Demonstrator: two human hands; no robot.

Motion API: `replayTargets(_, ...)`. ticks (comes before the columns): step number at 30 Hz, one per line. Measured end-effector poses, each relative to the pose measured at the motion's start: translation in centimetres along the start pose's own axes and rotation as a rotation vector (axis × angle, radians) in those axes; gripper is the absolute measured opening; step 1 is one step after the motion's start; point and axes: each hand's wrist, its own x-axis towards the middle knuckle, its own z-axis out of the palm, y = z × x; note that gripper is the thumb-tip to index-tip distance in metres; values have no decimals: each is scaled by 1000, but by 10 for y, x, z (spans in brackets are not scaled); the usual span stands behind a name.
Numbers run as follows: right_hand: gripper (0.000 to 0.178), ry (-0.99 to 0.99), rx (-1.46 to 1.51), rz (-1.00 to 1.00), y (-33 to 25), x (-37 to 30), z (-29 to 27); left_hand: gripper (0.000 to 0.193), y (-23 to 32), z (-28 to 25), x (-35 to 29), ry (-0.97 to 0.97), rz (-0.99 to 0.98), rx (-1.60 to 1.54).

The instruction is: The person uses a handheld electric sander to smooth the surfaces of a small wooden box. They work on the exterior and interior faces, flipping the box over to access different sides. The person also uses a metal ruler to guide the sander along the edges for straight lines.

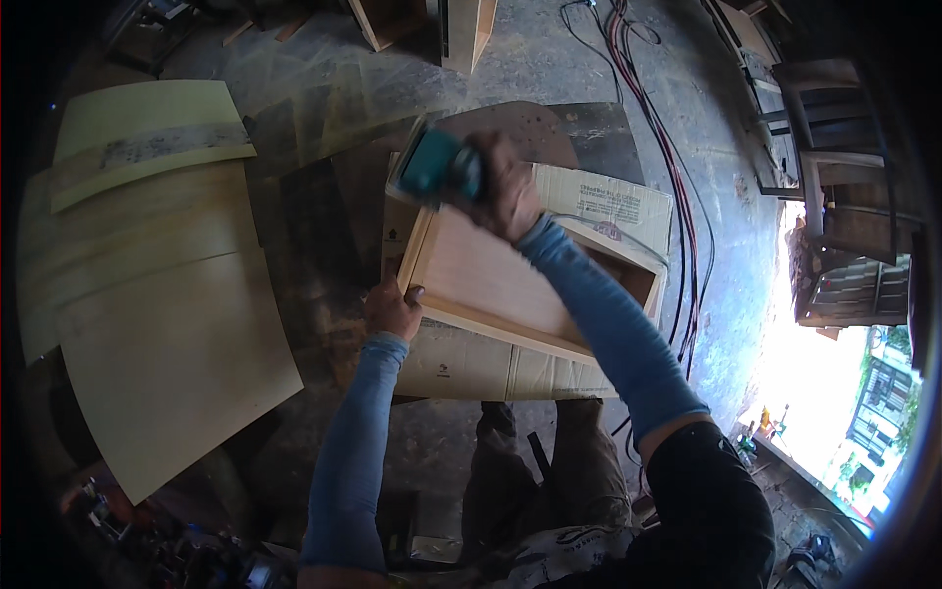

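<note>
A shallow drawer-like box of pale wood [491,322] lies open side up on flattened cardboard in front of me. My right hand [505,187] is wrapped round a teal power sander [432,165], smeared by motion, at the far left corner of the box. Whether its pad touches the rim I cannot tell. A thin grey cord or hose [613,234] runs behind my right wrist over the box's far side. At the near left corner my left hand [394,308] grips the box wall, its thumb over the rim and the other fingers partly hidden outside.
Cardboard [461,371] shows around the box. Large pale wood sheets [177,344] lie at the left. Red and dark hoses [659,118] run along the floor to the right. Dark wooden frames [824,147] stand at the far right, and wooden cabinet parts [461,34] at the back.
</note>
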Motion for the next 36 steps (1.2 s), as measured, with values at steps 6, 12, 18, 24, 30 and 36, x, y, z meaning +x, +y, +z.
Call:
replayTargets(6,67,-134,4,-156,-27,-52,10,43,1,-5,-9,112,110,-47)
replayTargets(12,73,45,9,54,36,29,-18,42,-20,9,-3,116,148,-10)
replayTargets(18,76,-96,-8,-231,16,-30,4,46,-15,7,-5,137,167,-66)
replayTargets(24,73,94,30,8,53,14,-9,48,3,-2,-4,145,208,-116)
replayTargets(30,69,66,-20,-173,44,-6,-2,49,1,-1,-8,154,188,-96)
replayTargets(36,72,36,11,-106,25,-19,4,51,-10,8,-3,157,180,-43)
